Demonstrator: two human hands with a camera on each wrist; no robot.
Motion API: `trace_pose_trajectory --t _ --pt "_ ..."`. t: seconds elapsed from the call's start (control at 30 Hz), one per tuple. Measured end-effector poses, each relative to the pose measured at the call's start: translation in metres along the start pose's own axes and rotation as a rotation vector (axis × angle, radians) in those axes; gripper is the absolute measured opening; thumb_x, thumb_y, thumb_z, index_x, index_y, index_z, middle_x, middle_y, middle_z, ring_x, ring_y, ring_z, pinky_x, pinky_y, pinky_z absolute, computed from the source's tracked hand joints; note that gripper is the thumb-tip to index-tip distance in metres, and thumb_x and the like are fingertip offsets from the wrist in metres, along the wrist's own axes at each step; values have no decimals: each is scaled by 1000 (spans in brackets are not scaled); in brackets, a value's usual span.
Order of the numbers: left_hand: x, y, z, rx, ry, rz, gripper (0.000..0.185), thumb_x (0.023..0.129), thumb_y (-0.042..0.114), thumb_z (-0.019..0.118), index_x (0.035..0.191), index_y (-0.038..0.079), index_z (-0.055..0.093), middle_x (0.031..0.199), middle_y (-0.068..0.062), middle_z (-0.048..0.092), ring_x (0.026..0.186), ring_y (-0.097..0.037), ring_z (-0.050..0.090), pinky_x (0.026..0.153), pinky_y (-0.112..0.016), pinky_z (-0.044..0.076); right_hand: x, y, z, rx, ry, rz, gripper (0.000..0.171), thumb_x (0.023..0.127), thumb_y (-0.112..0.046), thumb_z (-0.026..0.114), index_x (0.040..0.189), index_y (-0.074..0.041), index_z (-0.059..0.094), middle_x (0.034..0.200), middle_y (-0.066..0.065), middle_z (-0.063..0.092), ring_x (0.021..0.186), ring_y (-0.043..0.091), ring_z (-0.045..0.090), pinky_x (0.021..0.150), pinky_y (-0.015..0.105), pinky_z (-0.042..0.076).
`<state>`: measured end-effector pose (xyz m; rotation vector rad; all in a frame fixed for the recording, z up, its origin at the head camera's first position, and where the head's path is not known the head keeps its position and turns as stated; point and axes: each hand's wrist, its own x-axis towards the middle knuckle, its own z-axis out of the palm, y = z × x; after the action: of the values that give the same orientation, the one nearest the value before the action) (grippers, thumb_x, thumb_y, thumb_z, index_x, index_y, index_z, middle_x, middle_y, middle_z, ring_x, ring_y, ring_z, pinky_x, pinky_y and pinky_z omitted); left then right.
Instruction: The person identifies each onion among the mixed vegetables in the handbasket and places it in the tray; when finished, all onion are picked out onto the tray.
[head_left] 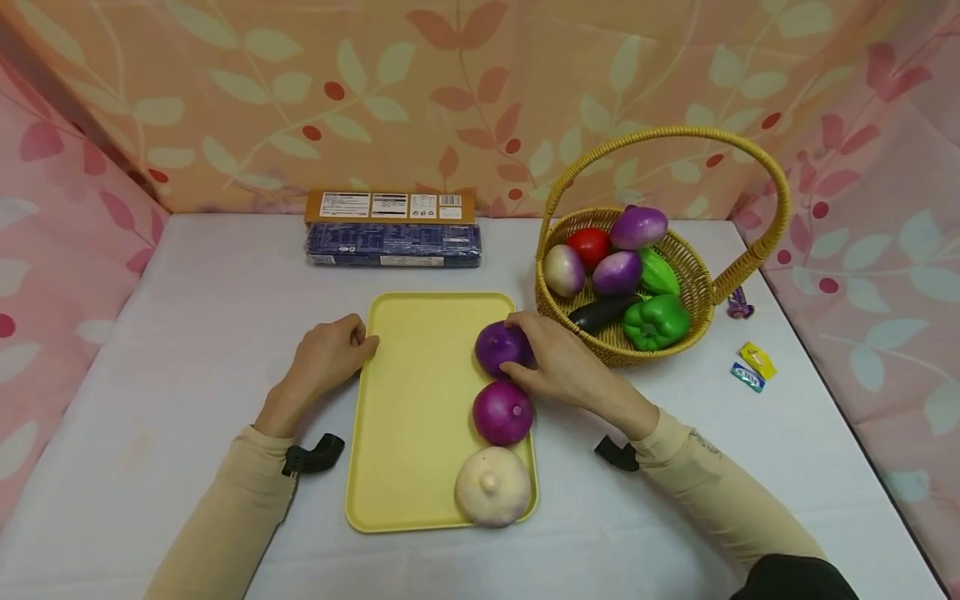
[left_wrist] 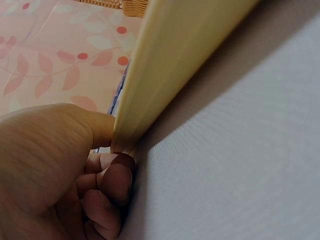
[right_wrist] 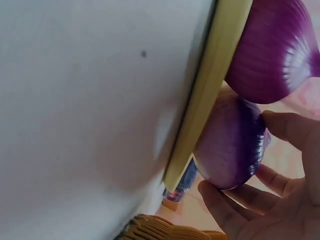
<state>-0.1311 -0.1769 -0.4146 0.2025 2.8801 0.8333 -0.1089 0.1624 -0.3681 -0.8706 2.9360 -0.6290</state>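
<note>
Our left hand (head_left: 327, 356) pinches the yellow tray (head_left: 423, 408), our right hand (head_left: 558, 364) grips the dark purple onion (head_left: 497, 348); we should steady one, settling the other before letting go.

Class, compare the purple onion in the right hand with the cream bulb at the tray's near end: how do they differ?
The purple onion is deep violet; the cream bulb is pale. The right hand grips the purple onion, while no hand touches the cream bulb. The purple onion is nearer the tray's far end than the cream bulb. Both are rounded.
</note>
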Motion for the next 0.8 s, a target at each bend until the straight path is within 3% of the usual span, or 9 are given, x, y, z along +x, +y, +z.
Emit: trace_pose_trajectory --t 0.17,0.57,0.67,0.8 --pt "0 1 0 -6 -2 5 22 94 27 54 81 10 53 64 -3 53 56 -18 46 53 -29 33 1 0 3 -14 -25 -8 56 91 -37 67 140 -16 49 133 9 54 120 24 58 100 42 49" --pt "0 2 1 -8 -3 7 23 94 28 54 80 10 53 64 -3 53 55 -18 46 52 -29 33 -2 1 1 -39 -3 -11 59 90 -39 67 140 -13 48 132 11 55 118 26 59 101 43 48" --pt "0 1 1 -6 -7 1 23 95 28 54 81 9 53 64 -3 52 55 -18 45 52 -29 33 -3 0 -5 -28 49 -20 58 91 -37 66 140 -12 48 133 11 57 121 26 57 103 44 46" --pt "-2 0 0 0 -9 -6 23 95 28 54 80 10 53 63 -3 51 55 -18 45 52 -29 32 -1 5 -24 30 222 -24 50 91 -25 67 135 -6 53 125 13 62 111 27 61 96 42 49"
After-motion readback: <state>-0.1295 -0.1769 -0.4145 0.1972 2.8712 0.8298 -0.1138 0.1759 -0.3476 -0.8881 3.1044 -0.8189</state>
